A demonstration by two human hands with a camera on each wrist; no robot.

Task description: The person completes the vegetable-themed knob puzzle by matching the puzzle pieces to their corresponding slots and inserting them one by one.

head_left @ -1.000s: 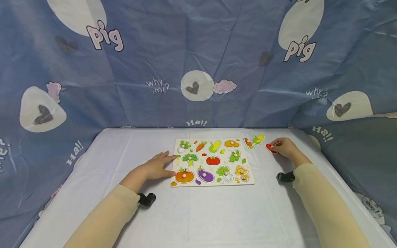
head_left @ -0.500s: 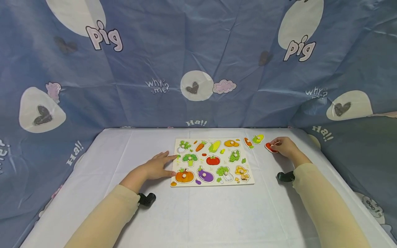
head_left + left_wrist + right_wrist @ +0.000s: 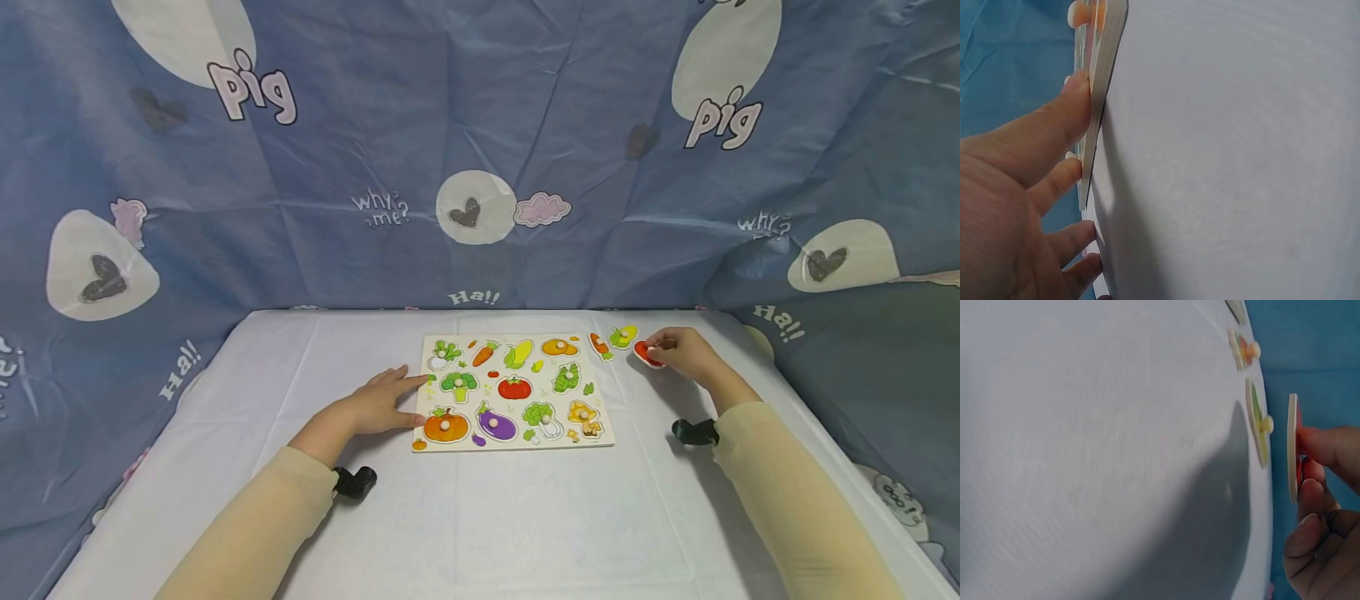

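Note:
My left hand [image 3: 373,407] rests at the left edge of a white wooden vegetable puzzle board [image 3: 543,390], thumb and fingers spread and touching it. In the left wrist view, the thumb presses the board's side near an orange knobbed piece [image 3: 1101,17]. Off the board's right side, my right hand [image 3: 688,354] pinches a red tomato puzzle piece [image 3: 642,353]. The right wrist view has that tomato piece [image 3: 1293,450] edge-on, raised off the table; the fingers hide its knob. Knobbed pumpkin [image 3: 446,427] and eggplant [image 3: 497,425] pieces sit in the board, and its tomato slot [image 3: 515,388] shows no knob.
Lying loose between the board and my right hand are a carrot piece [image 3: 599,347] and a corn piece [image 3: 623,337]. A white cloth [image 3: 517,525] covers the table. Blue printed fabric [image 3: 405,142] hangs behind and at both sides.
My right hand has lifted the tomato piece and shifted slightly left with it, nearer the corn piece. The left hand has stayed where it was on the board.

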